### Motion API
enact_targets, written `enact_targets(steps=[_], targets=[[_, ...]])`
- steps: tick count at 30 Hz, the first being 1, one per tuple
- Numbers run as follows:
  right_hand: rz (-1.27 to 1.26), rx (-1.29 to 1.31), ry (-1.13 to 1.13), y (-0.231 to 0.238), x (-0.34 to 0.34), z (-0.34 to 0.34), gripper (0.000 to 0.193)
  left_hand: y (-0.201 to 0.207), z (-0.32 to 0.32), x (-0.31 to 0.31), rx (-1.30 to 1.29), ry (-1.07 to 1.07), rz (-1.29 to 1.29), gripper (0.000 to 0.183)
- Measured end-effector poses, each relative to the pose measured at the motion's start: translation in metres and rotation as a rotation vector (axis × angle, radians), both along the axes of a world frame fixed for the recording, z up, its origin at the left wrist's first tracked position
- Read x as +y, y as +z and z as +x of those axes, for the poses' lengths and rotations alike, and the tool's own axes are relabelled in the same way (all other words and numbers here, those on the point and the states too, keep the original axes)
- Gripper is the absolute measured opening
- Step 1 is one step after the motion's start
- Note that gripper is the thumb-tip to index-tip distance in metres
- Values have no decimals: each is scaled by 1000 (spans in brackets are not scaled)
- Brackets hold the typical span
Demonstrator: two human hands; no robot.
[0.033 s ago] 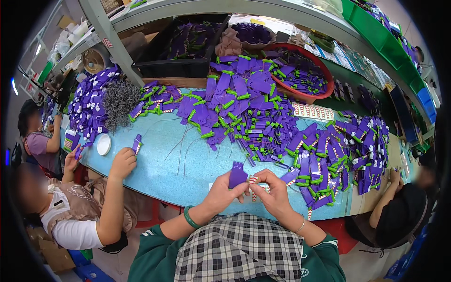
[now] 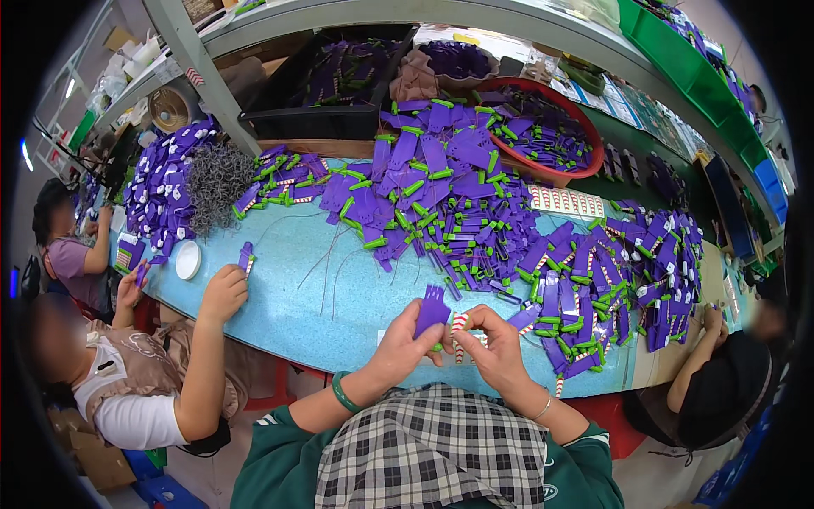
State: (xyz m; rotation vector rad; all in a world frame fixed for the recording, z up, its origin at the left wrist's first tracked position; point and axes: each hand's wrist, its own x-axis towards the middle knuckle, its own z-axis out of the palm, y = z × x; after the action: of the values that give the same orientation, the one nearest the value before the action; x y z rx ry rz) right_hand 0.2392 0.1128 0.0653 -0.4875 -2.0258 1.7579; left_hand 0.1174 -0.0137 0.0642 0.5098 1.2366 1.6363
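Note:
In front of my apron, my left hand [image 2: 400, 346] is closed on a flat purple piece [image 2: 432, 310] with a notched far end. A bit of green shows by its fingertips. My right hand [image 2: 498, 349] pinches a red-and-white striped strip [image 2: 459, 323] against the near end of that piece. Just below, between the hands, another stretch of striped strip [image 2: 459, 353] shows; whether the two are joined I cannot tell. Right of my right hand lies a heap of purple pieces with green ends and striped strips [image 2: 564, 318].
A large heap of purple-and-green pieces [image 2: 432, 178] spreads over the blue tabletop [image 2: 288, 288]. Behind stand a black crate [image 2: 314, 127] and a red basin [image 2: 551, 176]. A sheet of striped stickers [image 2: 566, 202] lies farther right. Co-workers sit left and right; a round white lid [image 2: 188, 260] lies left.
The purple piece has turned slightly in my left hand. More of the striped strip shows at its near end, and my right fingers have shifted a little.

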Motion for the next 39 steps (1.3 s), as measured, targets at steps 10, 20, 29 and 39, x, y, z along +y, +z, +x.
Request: enact_targets(steps=[10,20,29,39], targets=[[-13,-42,-53,-12,1,-3,12,-8,0,0,-421,-136,125,39],[67,-58,-85,-14,0,-3,12,-7,1,2,-457,-149,162,39],[132,-27,-107,-12,-3,-2,13,-9,5,2,-127,-178,48,32],[622,86,-119,-4,5,0,21,-15,7,-3,135,-252,169,32]])
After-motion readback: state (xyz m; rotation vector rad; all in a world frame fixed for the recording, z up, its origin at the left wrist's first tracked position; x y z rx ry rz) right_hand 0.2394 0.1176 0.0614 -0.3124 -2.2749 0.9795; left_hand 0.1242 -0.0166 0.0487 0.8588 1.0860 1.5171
